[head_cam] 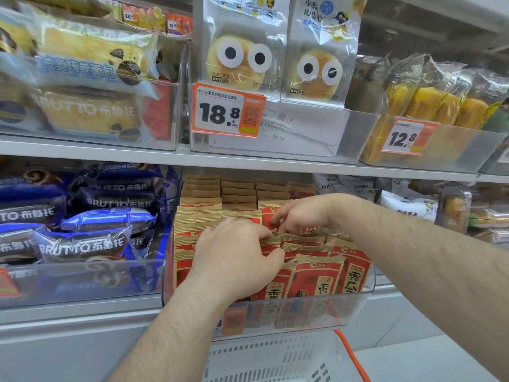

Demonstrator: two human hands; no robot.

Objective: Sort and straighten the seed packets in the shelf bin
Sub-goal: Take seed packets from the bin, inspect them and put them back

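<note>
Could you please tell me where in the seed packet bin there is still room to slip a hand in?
Only the gap in the right row, between the left hand and right hand, where packets lean apart. The seed packets crowd the clear bin from front wall to back, and the left rows stand tight.

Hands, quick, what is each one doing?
Left hand: pinching the tops of seed packets in the bin.
Right hand: fingers curled onto packets farther back.

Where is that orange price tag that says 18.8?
The 18.8 price tag hangs on the front of the clear upper-shelf bin holding googly-eyed bun packs, centre of the head view, directly above the seed packets.
</note>
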